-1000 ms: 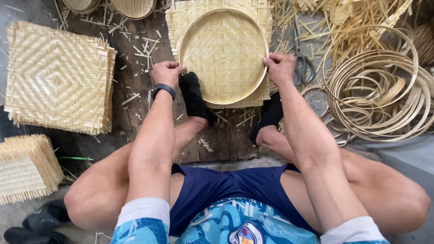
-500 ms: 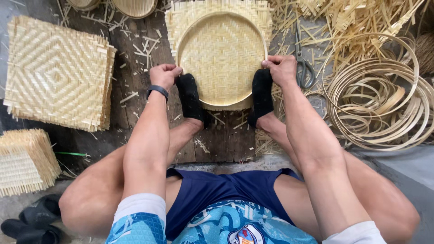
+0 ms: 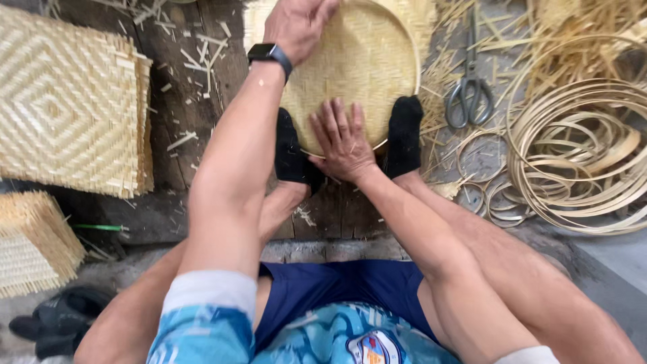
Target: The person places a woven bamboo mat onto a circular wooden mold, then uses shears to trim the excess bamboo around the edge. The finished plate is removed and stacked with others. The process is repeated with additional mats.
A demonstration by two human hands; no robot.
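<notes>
A round woven bamboo tray (image 3: 374, 64) lies on wooden floorboards in front of me, on top of a square woven mat. My left hand (image 3: 296, 23), with a dark watch on the wrist, presses flat on the far part of the tray. My right hand (image 3: 340, 138) lies flat, fingers spread, on the tray's near edge. Both of my feet in black socks, the left foot (image 3: 291, 152) and the right foot (image 3: 404, 135), pin the near rim on either side of my right hand.
A stack of square woven mats (image 3: 67, 101) lies at the left, with another stack (image 3: 30, 243) nearer me. Scissors (image 3: 468, 84) rest right of the tray. Coiled bamboo hoops (image 3: 579, 155) and loose strips fill the right side. Dark shoes (image 3: 57, 320) sit at bottom left.
Both hands left the tray's side rims. The left hand went to the far part, the right hand came to the near edge. The view has moved closer to the tray.
</notes>
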